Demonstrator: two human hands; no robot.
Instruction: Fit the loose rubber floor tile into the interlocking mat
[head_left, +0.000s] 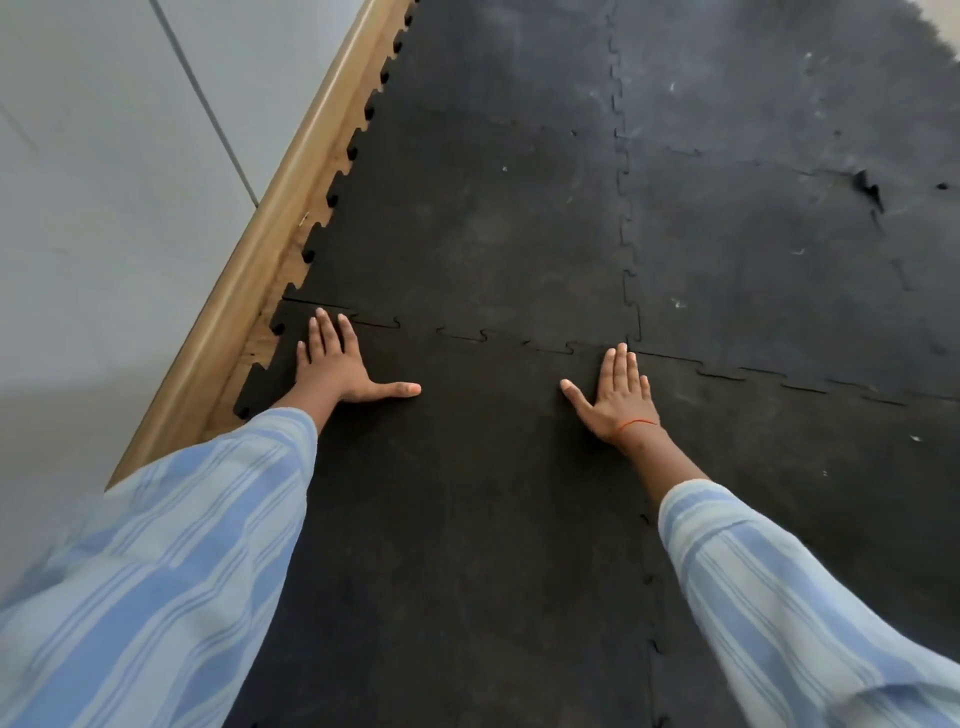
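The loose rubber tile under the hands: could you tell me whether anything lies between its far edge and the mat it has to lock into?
Nothing visible does. The left hand and right hand press flat on the loose tile, whose far edge already meets the mat along the toothed seam; no object lies on or in that seam.

Black rubber tile (457, 499) lying flat, toothed far edge partly seated against mat (478, 218)
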